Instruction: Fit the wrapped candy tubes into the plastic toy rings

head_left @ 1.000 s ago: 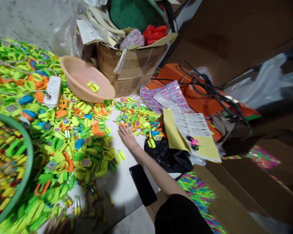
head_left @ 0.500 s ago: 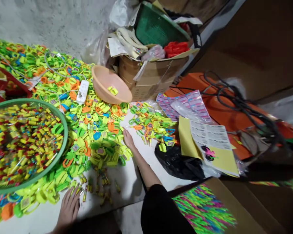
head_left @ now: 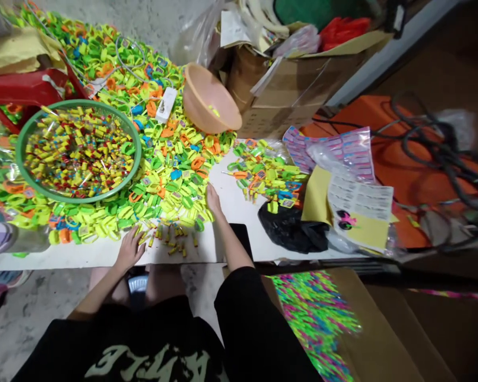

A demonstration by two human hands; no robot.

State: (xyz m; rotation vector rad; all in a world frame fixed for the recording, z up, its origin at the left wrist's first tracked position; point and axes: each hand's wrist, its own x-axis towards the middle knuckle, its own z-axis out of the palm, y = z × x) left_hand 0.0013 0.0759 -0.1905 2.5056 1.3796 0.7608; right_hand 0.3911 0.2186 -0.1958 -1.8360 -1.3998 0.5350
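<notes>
My left hand (head_left: 130,248) rests at the table's front edge with its fingers apart, touching the left end of several small yellow-and-red pieces (head_left: 175,239). My right hand (head_left: 214,200) lies on its side on the white table (head_left: 223,178), against the right edge of the heap of yellow, green and orange plastic watches (head_left: 171,193); its fingers are mostly hidden by the back of the hand. Right of it lies a smaller pile of watches (head_left: 263,167). A green basket (head_left: 137,154) full of small wrapped yellow-and-red pieces stands on the heap at the left.
A pink bowl (head_left: 207,106) and a white power strip (head_left: 166,105) sit on the heap. Behind is a cardboard box (head_left: 282,101). At the right are a black bag (head_left: 295,231) and sheets (head_left: 358,193). A dark flat object (head_left: 241,239) lies beside my right forearm.
The view has shifted, bringing my lap, a red stool and a bottle into sight. Both hands remain in about the same places on the table.
</notes>
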